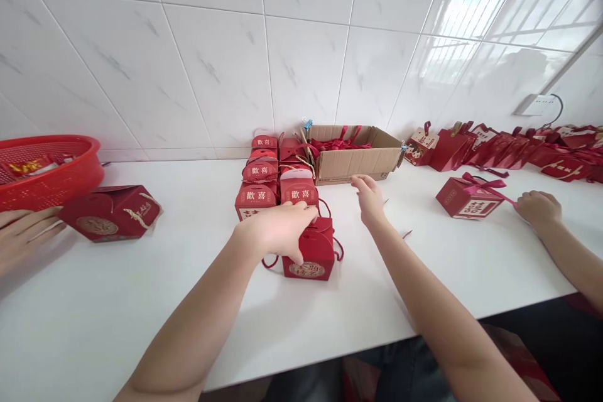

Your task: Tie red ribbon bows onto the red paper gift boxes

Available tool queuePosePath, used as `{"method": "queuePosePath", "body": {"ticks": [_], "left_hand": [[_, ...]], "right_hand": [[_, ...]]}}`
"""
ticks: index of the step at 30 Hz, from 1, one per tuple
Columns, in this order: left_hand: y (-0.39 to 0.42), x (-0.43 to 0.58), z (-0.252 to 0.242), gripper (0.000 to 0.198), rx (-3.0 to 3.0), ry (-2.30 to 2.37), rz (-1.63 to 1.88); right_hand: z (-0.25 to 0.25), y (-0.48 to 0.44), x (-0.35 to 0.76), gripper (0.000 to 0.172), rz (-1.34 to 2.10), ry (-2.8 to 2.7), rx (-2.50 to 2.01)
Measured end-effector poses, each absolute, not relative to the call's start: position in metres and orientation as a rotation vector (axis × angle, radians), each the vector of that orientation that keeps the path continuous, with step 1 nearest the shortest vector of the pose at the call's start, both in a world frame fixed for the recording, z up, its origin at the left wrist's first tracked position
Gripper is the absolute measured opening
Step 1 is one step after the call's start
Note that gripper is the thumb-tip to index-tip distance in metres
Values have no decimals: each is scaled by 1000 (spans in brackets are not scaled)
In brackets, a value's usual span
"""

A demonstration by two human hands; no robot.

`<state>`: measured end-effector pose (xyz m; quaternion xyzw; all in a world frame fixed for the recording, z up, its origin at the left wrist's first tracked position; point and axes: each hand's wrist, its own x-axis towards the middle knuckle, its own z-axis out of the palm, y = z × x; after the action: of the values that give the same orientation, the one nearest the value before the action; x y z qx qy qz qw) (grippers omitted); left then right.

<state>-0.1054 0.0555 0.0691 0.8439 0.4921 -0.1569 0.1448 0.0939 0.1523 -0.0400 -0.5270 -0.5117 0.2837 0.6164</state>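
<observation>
My left hand (281, 228) grips the top of a small red gift box (311, 252) with a red cord handle, standing on the white table (141, 301). My right hand (368, 198) reaches forward toward an open cardboard box (351, 160) holding red ribbons; its fingers are apart and hold nothing. Just behind the gripped box stand two rows of finished red gift boxes (258, 191) printed with white characters.
A red plastic basket (51, 176) sits at the far left, with another person's hand (21, 229) beside a tipped red box (113, 210). At right, a second person's hand (538, 207) holds the ribbon of a red box (468, 198). Flat red boxes (513, 147) line the tiled wall.
</observation>
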Motion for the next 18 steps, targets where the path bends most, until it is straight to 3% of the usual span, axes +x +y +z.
{"method": "queuePosePath", "body": {"ticks": [4, 9, 11, 14, 18], "left_hand": [[55, -106, 71, 40, 2430, 1352, -444], [56, -108, 70, 35, 2443, 1307, -389], [55, -109, 70, 31, 2454, 1290, -376], [52, -109, 70, 27, 2480, 1284, -330], [50, -107, 69, 36, 2479, 1305, -300]], "right_hand": [[-6, 200, 63, 14, 485, -1449, -1178], [27, 247, 14, 36, -4, -1929, -1361], [29, 258, 0, 35, 23, -1951, -1443], [26, 267, -10, 18, 97, -1868, -1490], [44, 264, 4, 26, 186, -1697, -1392]]}}
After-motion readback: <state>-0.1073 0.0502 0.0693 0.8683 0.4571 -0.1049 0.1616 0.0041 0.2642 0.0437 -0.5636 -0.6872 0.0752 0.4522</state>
